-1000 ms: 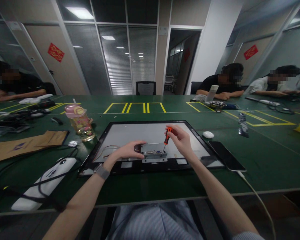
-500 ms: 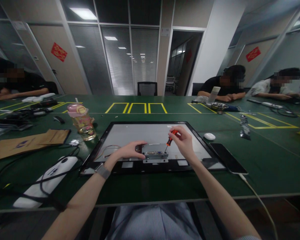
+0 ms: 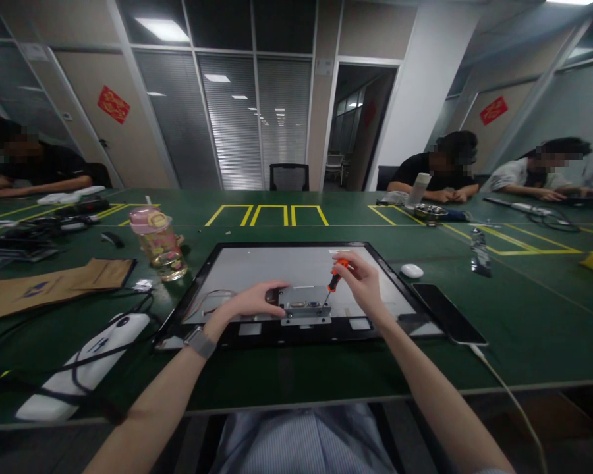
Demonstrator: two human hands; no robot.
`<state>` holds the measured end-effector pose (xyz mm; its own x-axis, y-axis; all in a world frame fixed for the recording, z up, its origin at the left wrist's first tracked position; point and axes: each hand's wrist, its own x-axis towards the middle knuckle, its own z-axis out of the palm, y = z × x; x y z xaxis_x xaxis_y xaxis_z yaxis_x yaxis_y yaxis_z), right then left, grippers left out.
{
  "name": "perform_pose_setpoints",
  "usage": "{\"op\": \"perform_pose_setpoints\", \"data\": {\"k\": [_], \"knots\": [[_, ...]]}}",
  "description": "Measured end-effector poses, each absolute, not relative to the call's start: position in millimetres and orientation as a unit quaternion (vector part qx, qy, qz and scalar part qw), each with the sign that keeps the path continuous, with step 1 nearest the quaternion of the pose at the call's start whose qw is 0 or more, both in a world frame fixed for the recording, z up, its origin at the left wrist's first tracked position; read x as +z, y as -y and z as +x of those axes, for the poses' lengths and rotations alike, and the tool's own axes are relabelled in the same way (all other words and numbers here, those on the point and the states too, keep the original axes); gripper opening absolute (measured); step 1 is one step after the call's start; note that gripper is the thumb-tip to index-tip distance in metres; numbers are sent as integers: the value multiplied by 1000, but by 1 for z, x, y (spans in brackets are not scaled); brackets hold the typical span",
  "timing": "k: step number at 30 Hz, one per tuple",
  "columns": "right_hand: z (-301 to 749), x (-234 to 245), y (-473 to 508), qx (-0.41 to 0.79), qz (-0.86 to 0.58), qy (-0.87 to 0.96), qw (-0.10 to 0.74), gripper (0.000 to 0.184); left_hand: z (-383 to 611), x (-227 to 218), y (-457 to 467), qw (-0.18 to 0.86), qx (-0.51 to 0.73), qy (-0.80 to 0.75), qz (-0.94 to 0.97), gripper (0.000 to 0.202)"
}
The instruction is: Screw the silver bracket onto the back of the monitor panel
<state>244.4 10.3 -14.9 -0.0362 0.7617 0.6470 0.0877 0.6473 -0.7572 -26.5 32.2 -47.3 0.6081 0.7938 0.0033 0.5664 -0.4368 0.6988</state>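
Observation:
A flat display panel [image 3: 247,266] with a black frame lies back side up on the green table in front of me. Near its front edge sits a metal bracket [image 3: 306,320] with port connectors along it. My left hand [image 3: 254,301] grips the bracket's left end, thumb in front and fingers behind. In my right hand [image 3: 360,280], pinched between thumb and fingers, is an orange and black screwdriver [image 3: 334,282]. It leans slightly, its tip down at the right part of the bracket. Whether the tip sits in a screw is too small to tell.
To the left are a pink-lidded bottle [image 3: 159,243], a brown paper bag [image 3: 54,283] and a white power strip [image 3: 86,365] with black cables. On the right lie a phone [image 3: 449,313] on a charging cable and a white earbud case [image 3: 412,270]. Several people sit across the table.
The view has shifted slightly. Both hands keep their places, the left at the bracket and the right on the screwdriver, whose tip stays at the bracket.

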Motion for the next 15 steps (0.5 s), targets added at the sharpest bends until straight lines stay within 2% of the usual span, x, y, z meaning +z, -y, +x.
{"op": "perform_pose_setpoints", "data": {"k": [6, 12, 15], "knots": [[245, -16, -11, 365, -265, 659, 602, 27, -26, -47, -33, 332, 167, -412, 832, 76], [244, -18, -11, 239, -330, 666, 625, 16, -27, -49, -34, 332, 165, -416, 830, 75], [246, -16, -10, 240, -320, 679, 615, 19, -27, -49, -34, 334, 164, -415, 831, 76]]}}
